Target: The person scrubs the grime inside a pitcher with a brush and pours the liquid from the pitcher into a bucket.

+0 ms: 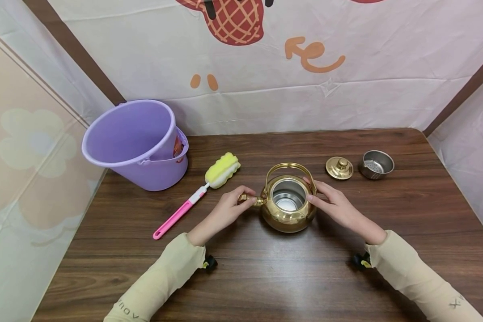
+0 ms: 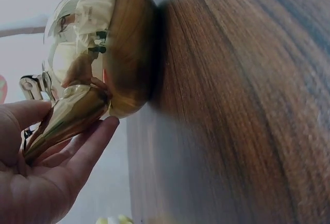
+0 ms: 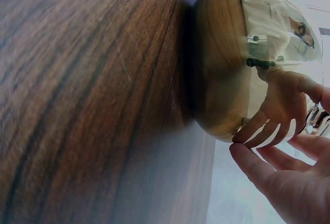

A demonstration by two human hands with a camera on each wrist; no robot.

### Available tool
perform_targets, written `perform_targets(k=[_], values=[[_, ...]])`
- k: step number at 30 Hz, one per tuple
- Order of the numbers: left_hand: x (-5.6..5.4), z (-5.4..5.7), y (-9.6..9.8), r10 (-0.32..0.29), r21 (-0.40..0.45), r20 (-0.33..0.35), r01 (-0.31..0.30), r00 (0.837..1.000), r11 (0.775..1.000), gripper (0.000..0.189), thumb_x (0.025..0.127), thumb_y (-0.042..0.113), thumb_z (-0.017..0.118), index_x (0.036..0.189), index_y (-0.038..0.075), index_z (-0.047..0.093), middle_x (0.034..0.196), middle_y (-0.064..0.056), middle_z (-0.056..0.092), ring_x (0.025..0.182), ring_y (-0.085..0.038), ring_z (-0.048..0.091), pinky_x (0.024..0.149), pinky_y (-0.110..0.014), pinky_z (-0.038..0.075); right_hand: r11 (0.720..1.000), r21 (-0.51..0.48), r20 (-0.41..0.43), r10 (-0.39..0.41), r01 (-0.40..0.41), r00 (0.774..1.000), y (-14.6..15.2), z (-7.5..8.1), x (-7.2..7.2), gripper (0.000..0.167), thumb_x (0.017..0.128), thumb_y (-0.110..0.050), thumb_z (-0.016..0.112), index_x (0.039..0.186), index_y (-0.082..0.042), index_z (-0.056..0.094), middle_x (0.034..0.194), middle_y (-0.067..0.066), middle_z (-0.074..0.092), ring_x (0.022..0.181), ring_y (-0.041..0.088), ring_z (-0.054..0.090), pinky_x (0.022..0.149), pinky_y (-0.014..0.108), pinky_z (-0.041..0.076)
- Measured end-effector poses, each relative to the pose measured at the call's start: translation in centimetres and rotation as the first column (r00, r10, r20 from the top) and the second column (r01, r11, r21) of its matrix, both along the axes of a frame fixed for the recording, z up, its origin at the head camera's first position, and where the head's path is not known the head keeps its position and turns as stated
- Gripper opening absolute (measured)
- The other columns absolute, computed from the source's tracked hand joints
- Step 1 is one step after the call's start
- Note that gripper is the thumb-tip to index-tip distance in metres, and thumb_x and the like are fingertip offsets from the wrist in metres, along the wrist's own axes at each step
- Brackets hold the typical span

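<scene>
A shiny gold kettle (image 1: 288,221) stands upright on the table with its lid off, the bare steel inside showing. Its hoop handle (image 1: 288,165) is raised. On the left, my left hand (image 1: 229,207) grips the spout (image 2: 77,113), thumb on one side and fingers on the other. My right hand (image 1: 338,205) holds the opposite side of the body, the thumb by the rim and the fingers spread round the far side. In the right wrist view, its fingertips (image 3: 245,154) rest against the gold wall. The hand is mirrored there.
The gold lid (image 1: 339,168) and a steel strainer cup (image 1: 376,164) sit to the right behind the kettle. At left lies a sponge brush (image 1: 221,171) with a pink handle. Behind it stands a purple bucket (image 1: 157,172). A printed cloth (image 1: 265,109) hangs behind the table.
</scene>
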State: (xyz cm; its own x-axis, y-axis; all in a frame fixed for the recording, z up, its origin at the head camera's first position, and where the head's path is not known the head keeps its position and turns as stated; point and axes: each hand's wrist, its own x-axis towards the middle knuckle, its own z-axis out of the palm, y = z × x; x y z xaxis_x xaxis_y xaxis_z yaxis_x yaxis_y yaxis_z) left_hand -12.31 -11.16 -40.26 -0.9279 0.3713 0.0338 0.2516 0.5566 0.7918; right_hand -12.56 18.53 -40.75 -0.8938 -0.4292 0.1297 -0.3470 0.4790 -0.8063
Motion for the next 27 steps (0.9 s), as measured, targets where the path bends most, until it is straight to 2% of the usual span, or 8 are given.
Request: perform_targets(k=[5, 11, 15, 20, 24, 27], values=[[-0.01, 0.04, 0.06, 0.009, 0.015, 0.009, -0.009, 1.0, 1.0, 0.019, 0.09, 0.021, 0.058, 0.104, 0.008, 0.061, 0.094, -0.003, 0.064, 0.076, -0.013, 0.05, 0.066, -0.025, 0.042, 1.0, 0.024, -0.004, -0.013, 0.013, 1.0, 0.01, 0.02, 0.06, 0.044, 0.093, -0.017, 0.052, 0.135, -0.008, 0.044, 0.132, 0.011, 0.048, 0.121, 0.024, 0.042, 0.097, 0.044, 0.038], [-0.02, 0.1, 0.22, 0.033, 0.048, 0.06, -0.036, 0.998, 0.998, 0.019, 0.089, 0.019, 0.059, 0.103, 0.007, 0.062, 0.096, -0.005, 0.064, 0.078, -0.011, 0.052, 0.068, -0.025, 0.044, 1.0, -0.003, 0.035, -0.011, 0.011, 0.999, -0.16, 0.34, 0.27, 0.046, 0.093, -0.015, 0.052, 0.137, -0.006, 0.04, 0.137, 0.013, 0.043, 0.12, 0.026, 0.043, 0.095, 0.043, 0.04], [-0.02, 0.25, 0.35, 0.037, 0.071, 0.103, -0.044, 0.994, 0.996, 0.02, 0.089, 0.017, 0.059, 0.103, 0.005, 0.063, 0.098, -0.007, 0.064, 0.081, -0.01, 0.053, 0.071, -0.024, 0.046, 1.0, 0.004, 0.053, -0.014, 0.013, 0.998, -0.2, 0.35, 0.31, 0.047, 0.094, -0.017, 0.051, 0.138, -0.006, 0.038, 0.14, 0.012, 0.04, 0.121, 0.025, 0.043, 0.096, 0.042, 0.039], [-0.07, 0.32, 0.42, 0.01, 0.162, 0.205, -0.044, 0.979, 0.986, 0.023, 0.089, 0.012, 0.058, 0.107, -0.002, 0.06, 0.104, -0.014, 0.062, 0.088, -0.015, 0.059, 0.075, -0.024, 0.051, 0.999, 0.044, 0.071, -0.01, 0.007, 0.997, -0.18, 0.25, 0.23, 0.05, 0.095, -0.022, 0.048, 0.141, -0.007, 0.033, 0.141, 0.013, 0.038, 0.122, 0.026, 0.042, 0.099, 0.045, 0.035], [-0.05, 0.44, 0.42, -0.004, 0.2, 0.249, -0.048, 0.969, 0.979, 0.025, 0.09, 0.01, 0.057, 0.109, -0.005, 0.058, 0.106, -0.018, 0.061, 0.091, -0.017, 0.06, 0.077, -0.026, 0.052, 1.0, 0.019, 0.157, -0.006, 0.003, 0.988, -0.17, 0.23, 0.2, 0.052, 0.096, -0.026, 0.045, 0.142, -0.008, 0.029, 0.139, 0.017, 0.038, 0.119, 0.029, 0.043, 0.095, 0.045, 0.039], [-0.08, 0.54, 0.34, 0.006, 0.158, 0.237, -0.045, 0.971, 0.986, 0.026, 0.088, 0.012, 0.059, 0.109, -0.003, 0.059, 0.101, -0.014, 0.062, 0.086, -0.012, 0.058, 0.074, -0.024, 0.051, 0.998, -0.066, 0.261, 0.015, 0.003, 0.965, -0.23, 0.24, 0.21, 0.053, 0.097, -0.025, 0.045, 0.143, -0.007, 0.026, 0.137, 0.023, 0.038, 0.114, 0.033, 0.047, 0.085, 0.043, 0.048]])
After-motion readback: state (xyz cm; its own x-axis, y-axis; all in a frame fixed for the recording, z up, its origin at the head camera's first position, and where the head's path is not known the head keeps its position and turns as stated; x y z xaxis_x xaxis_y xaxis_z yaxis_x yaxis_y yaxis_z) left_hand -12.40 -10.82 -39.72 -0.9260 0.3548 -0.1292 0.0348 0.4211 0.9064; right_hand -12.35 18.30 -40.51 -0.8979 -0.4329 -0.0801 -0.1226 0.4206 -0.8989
